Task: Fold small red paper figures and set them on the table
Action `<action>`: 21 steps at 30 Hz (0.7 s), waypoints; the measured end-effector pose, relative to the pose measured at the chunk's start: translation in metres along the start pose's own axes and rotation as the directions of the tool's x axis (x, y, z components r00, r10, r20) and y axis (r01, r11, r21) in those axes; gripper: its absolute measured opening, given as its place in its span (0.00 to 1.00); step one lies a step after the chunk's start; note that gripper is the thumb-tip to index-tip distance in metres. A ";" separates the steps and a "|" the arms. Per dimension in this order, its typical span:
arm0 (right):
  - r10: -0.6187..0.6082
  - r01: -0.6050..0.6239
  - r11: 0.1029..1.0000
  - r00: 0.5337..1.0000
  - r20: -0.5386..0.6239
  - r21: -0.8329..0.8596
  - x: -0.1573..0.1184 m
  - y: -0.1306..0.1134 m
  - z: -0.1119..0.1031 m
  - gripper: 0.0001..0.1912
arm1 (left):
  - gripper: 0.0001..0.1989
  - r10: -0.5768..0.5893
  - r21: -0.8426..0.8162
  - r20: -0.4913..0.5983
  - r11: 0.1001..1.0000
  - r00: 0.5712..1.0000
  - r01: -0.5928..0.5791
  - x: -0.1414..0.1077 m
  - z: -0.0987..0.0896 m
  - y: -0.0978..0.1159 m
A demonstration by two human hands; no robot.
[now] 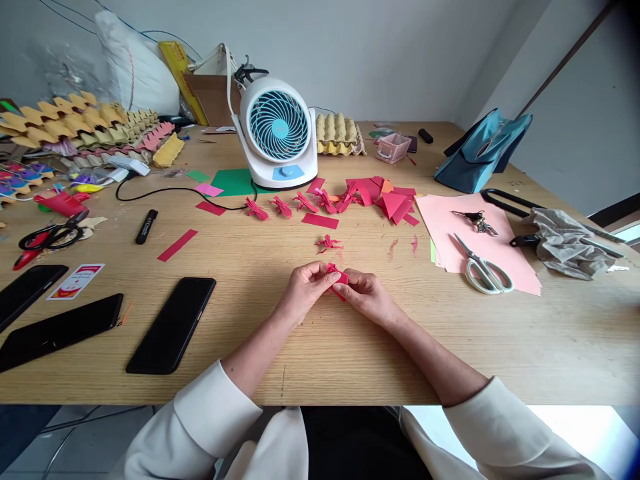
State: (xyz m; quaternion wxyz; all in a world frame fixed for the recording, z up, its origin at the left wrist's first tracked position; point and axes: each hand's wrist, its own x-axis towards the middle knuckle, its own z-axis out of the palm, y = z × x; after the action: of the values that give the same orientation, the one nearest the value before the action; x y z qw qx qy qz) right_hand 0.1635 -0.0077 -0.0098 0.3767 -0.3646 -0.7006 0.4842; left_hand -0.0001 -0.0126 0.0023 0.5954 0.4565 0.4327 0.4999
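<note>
Between my hands is a small piece of folded red paper (341, 277), partly covered by my fingers. My left hand (309, 285) pinches its left side with thumb and fingers. On the other side, my right hand (369, 297) grips the lower right edge, thumb on top. Just beyond my fingertips lies a small red paper figure (328, 243) with thin cut strands. Farther back, several similar red figures (281, 207) stand in a row, with a red paper strip (321, 221) in front of them. Red paper pieces (395, 203) are heaped at the row's right end.
A white fan heater (280, 127) stands at the back. Scissors (485, 270) and keys lie on pink paper (520, 270) at right, near a blue bag (483, 153). At left are a black phone (173, 327), a marker (147, 227) and egg trays (65, 120).
</note>
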 end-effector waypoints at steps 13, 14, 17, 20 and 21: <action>0.044 -0.046 0.998 0.998 0.043 0.048 -0.001 0.007 0.000 0.25 | 0.17 0.005 -0.008 -0.063 1.000 0.998 -0.005 0.004 -0.008 0.004; 0.035 -0.037 0.998 0.998 0.046 0.049 -0.001 0.006 0.000 0.25 | 0.17 -0.002 -0.007 -0.075 1.000 0.997 0.001 0.005 -0.009 0.005; -0.004 0.001 0.999 0.997 0.076 0.043 -0.002 0.004 0.000 0.24 | 0.18 -0.035 -0.019 -0.130 0.999 0.991 0.033 0.006 -0.013 0.008; -0.013 0.010 1.000 0.995 0.098 0.027 -0.003 0.003 0.000 0.24 | 0.20 -0.096 -0.033 -0.121 0.995 0.988 0.093 0.007 -0.015 0.009; -0.007 0.005 1.000 0.995 0.102 0.020 -0.003 0.003 0.000 0.24 | 0.20 -0.115 -0.038 -0.103 0.993 0.988 0.112 0.007 -0.015 0.009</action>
State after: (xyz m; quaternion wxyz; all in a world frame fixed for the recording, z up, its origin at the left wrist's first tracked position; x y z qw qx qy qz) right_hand 0.1654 -0.0100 -0.0132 0.3454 -0.3335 -0.7152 0.5080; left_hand -0.0158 -0.0032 0.0072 0.6065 0.3948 0.4805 0.4953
